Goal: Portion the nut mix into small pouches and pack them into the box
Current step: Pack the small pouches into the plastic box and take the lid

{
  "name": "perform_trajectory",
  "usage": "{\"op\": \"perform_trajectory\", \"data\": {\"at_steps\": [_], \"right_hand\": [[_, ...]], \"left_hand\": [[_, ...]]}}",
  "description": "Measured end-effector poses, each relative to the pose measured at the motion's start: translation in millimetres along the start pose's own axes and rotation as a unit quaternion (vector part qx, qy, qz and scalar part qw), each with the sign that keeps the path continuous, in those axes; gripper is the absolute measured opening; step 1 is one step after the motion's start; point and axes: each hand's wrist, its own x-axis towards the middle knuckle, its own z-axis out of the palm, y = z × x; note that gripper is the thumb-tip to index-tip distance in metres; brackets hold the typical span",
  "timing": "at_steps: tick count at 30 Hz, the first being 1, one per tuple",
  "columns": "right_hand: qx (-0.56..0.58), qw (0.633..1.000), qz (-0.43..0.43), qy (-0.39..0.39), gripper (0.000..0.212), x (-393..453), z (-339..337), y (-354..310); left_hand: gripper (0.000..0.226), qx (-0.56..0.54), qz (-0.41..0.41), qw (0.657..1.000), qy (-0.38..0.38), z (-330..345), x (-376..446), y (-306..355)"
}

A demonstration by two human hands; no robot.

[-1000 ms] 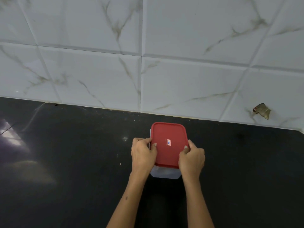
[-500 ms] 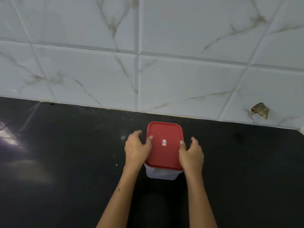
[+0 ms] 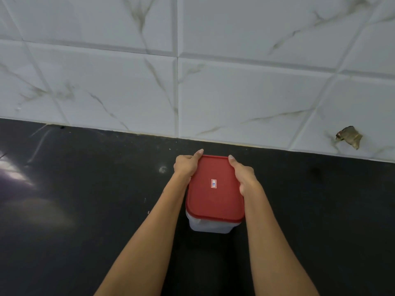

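With both hands, left hand (image 3: pixel 186 166) and right hand (image 3: pixel 243 175), gripping the red lid (image 3: pixel 214 189) on the box (image 3: pixel 210 226), packing looks finished, no pouches showing on the desk (image 3: pixel 85 199).

This looks like a home kitchen. A shiny black counter (image 3: pixel 85 210) runs up to a wall (image 3: pixel 235 92) of big white tiles with grey marble lines. One tile has a chipped hole (image 3: pixel 349 136). A plastic food box (image 3: pixel 210 226) with a red lid (image 3: pixel 214 189) sits on the counter.
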Motion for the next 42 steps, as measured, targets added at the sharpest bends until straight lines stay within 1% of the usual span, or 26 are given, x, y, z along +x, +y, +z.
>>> {"op": "perform_trajectory", "data": {"at_steps": [4,6,7,8,10,11,12,15,17,19,22,29,30,32,35,38,42], "right_hand": [[-0.02,0.999,-0.012,0.024,0.04,7,2,3],[-0.051,0.997,-0.04,0.045,0.04,1,3,3],[-0.086,0.992,-0.062,0.063,0.042,-2,3,3],[-0.136,0.983,-0.089,0.084,0.048,-6,2,3],[-0.236,0.957,-0.139,0.099,0.068,-17,1,2],[-0.272,0.942,-0.168,0.1,0.073,-24,-2,2],[-0.306,0.926,-0.197,0.104,0.073,-31,-3,4],[-0.378,0.884,-0.248,0.122,0.069,-53,-6,26],[-0.389,0.878,-0.252,0.117,0.069,-65,-4,46],[-0.382,0.884,-0.244,0.111,0.07,-70,-1,59],[-0.349,0.9,-0.239,0.108,0.071,-67,0,61],[-0.321,0.917,-0.21,0.107,0.058,-71,-1,55],[-0.315,0.92,-0.208,0.106,0.056,-71,-1,54],[-0.298,0.928,-0.199,0.097,0.053,-73,-2,53],[-0.227,0.956,-0.174,0.07,0.049,-76,-7,51],[-0.16,0.97,-0.172,0.061,0.046,-79,-22,52],[-0.126,0.971,-0.187,0.084,0.042,-83,-62,53]], "left_hand": [[0.044,0.065,0.049,0.997,0.012,-1,-2,-3],[0.045,0.087,0.097,0.991,0.037,0,-7,-1],[0.045,0.117,0.125,0.983,0.058,0,-10,1],[0.047,0.164,0.15,0.972,0.082,1,-15,3],[0.059,0.26,0.187,0.941,0.107,1,-28,4],[0.061,0.284,0.21,0.929,0.104,1,-35,3],[0.061,0.306,0.232,0.918,0.096,1,-42,0],[0.061,0.371,0.247,0.894,0.05,-1,-64,-16],[0.064,0.382,0.235,0.893,0.031,0,-75,-26],[0.066,0.388,0.229,0.893,0.019,1,-80,-31],[0.066,0.372,0.224,0.9,0.013,2,-81,-35],[0.061,0.29,0.242,0.926,0.003,2,-79,-39],[0.06,0.267,0.225,0.937,0.01,1,-79,-38],[0.057,0.197,0.152,0.968,0.021,-2,-77,-36],[0.035,0.087,0.082,0.993,-0.004,-7,-75,-35],[0.029,0.025,0.063,0.998,-0.019,-1,-83,-29],[0.023,-0.008,0.076,0.997,-0.021,30,-108,-26]]}}
